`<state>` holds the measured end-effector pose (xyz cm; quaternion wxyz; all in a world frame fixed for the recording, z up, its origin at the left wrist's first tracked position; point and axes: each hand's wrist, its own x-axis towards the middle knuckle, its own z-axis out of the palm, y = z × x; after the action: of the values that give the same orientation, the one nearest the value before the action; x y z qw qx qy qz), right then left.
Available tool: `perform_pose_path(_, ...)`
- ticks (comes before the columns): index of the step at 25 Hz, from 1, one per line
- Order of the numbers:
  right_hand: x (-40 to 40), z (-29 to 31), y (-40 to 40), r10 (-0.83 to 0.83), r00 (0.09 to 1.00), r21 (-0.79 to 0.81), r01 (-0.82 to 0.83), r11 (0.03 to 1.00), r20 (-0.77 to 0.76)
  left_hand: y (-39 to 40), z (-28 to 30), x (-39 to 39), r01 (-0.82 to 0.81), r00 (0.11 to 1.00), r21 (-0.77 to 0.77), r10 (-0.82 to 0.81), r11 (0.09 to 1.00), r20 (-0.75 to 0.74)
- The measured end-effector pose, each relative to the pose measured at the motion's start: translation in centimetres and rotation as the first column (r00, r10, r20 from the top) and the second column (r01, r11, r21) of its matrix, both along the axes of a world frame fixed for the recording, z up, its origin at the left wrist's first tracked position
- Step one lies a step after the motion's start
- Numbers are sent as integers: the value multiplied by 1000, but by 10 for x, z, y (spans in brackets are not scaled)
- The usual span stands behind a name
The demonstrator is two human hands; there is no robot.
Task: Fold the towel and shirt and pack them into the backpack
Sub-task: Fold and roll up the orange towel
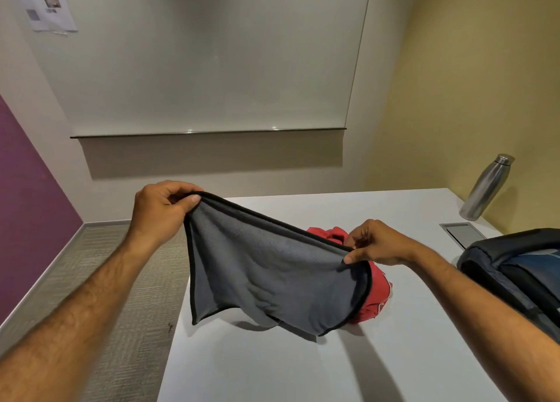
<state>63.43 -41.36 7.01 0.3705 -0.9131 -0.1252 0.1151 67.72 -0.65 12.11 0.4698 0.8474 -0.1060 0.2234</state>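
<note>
A person's left hand [160, 210] and right hand [377, 244] each pinch a top corner of a grey towel [266, 268], holding it spread above a white table [409, 356]. A red shirt [375, 295] lies crumpled beneath the right hand; the backpack [521, 268] sits just beyond that wrist.

Bare forearms, both hairy (no sleeves, watch or rings in view).
</note>
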Motion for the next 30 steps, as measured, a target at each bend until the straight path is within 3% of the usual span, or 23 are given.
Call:
perform_pose_path(5,5,13,6,-95,977,-195,133,972,189,19,-15,12,-63,995,73,69,995,-73)
perform_pose_path(8,13,22,12,-186,905,-227,288,931,384,27,-18,22,-107,991,70,113,992,-78)
perform_pose_path(11,17,34,14,-234,820,-143,355,924,522,33,-14,26,-160,987,54,161,986,-19)
perform_pose_path(15,12,53,19,-311,753,36,358,933,580,44,-8,18,-179,980,3,178,984,92)
perform_pose_path(17,1,56,20,-324,780,108,318,942,535,56,-10,7,-101,986,12,98,995,133)
perform_pose_path(19,-16,50,18,-267,870,145,227,963,413,71,-20,-9,18,997,21,-20,1000,79)
perform_pose_path(21,-38,31,18,-145,956,128,115,985,255,86,-43,-28,106,992,53,-102,993,-72)
perform_pose_path(24,-68,-18,23,-27,998,30,25,999,63,97,-96,-58,196,936,175,-132,965,-326)
perform_pose_path(27,-93,-80,28,-23,994,-9,22,1000,-105,102,-155,-85,346,864,287,-184,893,-468)
perform_pose_path(30,-119,-126,40,24,973,-55,-38,998,-231,109,-212,-106,532,769,430,-203,729,-607)
